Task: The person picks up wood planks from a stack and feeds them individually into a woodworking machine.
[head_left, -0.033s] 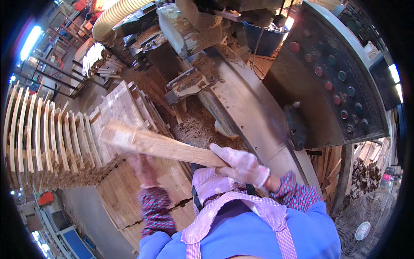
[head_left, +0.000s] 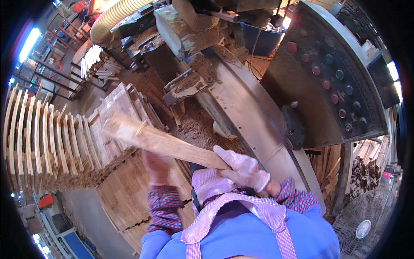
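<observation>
A long wooden board [head_left: 181, 149] slants across in front of my body, its far left end blurred by motion. My right hand [head_left: 246, 168], in a white glove with pinkish stains, is closed on the board's near right end, thumb along the top. Toward the other end, my left hand [head_left: 156, 166] is smeared and lies against the board's underside. What looks like a fingertip shows over the board's upper edge, so the hand seems wrapped round it; most of its fingers are hidden. Below the left end lies a stack of wooden boards [head_left: 125, 185].
Thin wooden strips [head_left: 47, 134] stand in a row at left. Ahead runs a machine with a smooth metal bed [head_left: 246, 103] and sawdust [head_left: 196, 131] beside it. A control panel [head_left: 327, 77] with coloured buttons rises at right; a caged fan [head_left: 362, 226] stands at lower right.
My left hand and forearm have shifted a little to the right. The board's left end has risen slightly in the picture. My right hand keeps its hold.
</observation>
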`<action>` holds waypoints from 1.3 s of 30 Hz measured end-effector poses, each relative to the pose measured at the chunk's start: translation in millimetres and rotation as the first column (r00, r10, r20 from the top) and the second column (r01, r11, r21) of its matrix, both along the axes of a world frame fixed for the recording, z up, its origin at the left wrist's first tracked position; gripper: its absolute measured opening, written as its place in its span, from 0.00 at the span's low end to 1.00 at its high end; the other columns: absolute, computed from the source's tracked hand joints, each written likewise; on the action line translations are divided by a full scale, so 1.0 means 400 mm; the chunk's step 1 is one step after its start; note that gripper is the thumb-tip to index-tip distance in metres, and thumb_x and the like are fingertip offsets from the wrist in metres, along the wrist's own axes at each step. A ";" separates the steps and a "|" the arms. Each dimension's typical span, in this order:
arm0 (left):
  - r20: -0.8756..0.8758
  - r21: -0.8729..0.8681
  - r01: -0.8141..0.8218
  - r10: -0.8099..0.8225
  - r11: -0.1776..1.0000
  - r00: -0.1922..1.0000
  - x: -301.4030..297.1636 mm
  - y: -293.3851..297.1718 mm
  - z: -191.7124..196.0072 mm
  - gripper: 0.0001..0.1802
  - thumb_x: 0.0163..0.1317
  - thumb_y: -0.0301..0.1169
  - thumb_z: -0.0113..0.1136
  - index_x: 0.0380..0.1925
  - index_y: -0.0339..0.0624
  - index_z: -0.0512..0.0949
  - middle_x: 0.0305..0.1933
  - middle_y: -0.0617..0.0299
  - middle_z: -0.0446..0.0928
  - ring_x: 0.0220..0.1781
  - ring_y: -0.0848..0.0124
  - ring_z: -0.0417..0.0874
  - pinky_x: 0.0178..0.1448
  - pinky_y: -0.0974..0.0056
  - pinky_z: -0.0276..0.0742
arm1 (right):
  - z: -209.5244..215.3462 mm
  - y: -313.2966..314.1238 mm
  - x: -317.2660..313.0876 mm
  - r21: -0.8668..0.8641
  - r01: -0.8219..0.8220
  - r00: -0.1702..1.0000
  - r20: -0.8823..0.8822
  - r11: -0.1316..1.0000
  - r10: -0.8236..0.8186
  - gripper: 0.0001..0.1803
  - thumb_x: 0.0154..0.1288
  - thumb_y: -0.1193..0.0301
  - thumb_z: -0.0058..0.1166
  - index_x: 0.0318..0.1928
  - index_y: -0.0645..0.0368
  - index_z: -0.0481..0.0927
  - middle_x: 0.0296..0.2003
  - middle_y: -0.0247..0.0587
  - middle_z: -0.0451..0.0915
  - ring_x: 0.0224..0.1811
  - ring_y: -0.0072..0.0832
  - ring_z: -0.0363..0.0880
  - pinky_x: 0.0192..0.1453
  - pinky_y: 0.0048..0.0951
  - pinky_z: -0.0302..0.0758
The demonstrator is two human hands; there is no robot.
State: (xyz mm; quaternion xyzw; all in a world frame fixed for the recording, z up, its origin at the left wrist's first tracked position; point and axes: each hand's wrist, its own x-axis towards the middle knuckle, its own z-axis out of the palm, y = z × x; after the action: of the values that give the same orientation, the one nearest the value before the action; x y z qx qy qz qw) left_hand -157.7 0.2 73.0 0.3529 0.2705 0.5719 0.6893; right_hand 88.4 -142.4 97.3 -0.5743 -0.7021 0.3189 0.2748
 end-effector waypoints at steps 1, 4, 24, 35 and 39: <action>0.313 -0.122 0.221 -0.174 0.968 0.934 0.103 -0.023 -0.026 0.46 0.59 0.64 0.59 0.64 0.39 0.66 0.65 0.49 0.69 0.64 0.53 0.72 0.69 0.43 0.65 | -0.013 -0.029 0.002 -0.011 0.096 0.995 0.012 0.995 -0.096 0.43 0.60 0.61 0.63 0.73 0.56 0.59 0.47 0.58 0.78 0.45 0.52 0.81 0.46 0.44 0.79; 0.668 -0.299 0.420 -0.126 0.857 0.733 0.303 -0.067 -0.135 0.42 0.62 0.62 0.58 0.64 0.40 0.67 0.60 0.52 0.74 0.55 0.58 0.79 0.57 0.47 0.78 | -0.039 -0.102 0.025 0.034 0.341 0.932 0.115 0.939 -0.343 0.43 0.63 0.60 0.61 0.74 0.56 0.57 0.50 0.62 0.77 0.48 0.55 0.80 0.48 0.48 0.79; 0.121 -0.483 -0.099 0.178 0.870 0.977 0.132 0.147 -0.197 0.33 0.60 0.29 0.64 0.65 0.46 0.62 0.51 0.57 0.73 0.42 0.65 0.74 0.42 0.58 0.78 | -0.256 0.633 0.209 0.492 0.440 0.578 0.485 0.751 -0.656 0.29 0.72 0.64 0.48 0.69 0.62 0.65 0.73 0.50 0.59 0.74 0.44 0.59 0.77 0.43 0.58; -0.593 -0.013 0.119 -0.104 0.993 0.799 0.091 0.032 -0.306 0.48 0.63 0.36 0.62 0.75 0.34 0.46 0.78 0.45 0.52 0.79 0.55 0.53 0.80 0.55 0.47 | -0.106 -0.063 0.071 -0.136 0.410 0.894 0.256 0.902 -0.367 0.40 0.59 0.65 0.62 0.70 0.64 0.64 0.61 0.64 0.72 0.60 0.52 0.77 0.63 0.41 0.74; -0.999 0.037 -0.064 0.035 0.997 -0.033 -0.169 0.283 -0.481 0.53 0.55 0.43 0.68 0.74 0.33 0.49 0.76 0.39 0.53 0.79 0.48 0.52 0.79 0.52 0.50 | -0.216 -0.310 0.163 -0.064 0.668 0.642 0.553 0.741 -0.531 0.40 0.61 0.66 0.61 0.72 0.64 0.62 0.62 0.65 0.71 0.60 0.57 0.75 0.62 0.46 0.74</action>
State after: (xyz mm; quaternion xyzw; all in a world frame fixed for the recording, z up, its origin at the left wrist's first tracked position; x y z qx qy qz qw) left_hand -225.5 113.5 -119.5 0.6392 0.7012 0.1665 0.2683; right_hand 153.8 -266.4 10.9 -0.8686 -0.4662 0.1381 0.0953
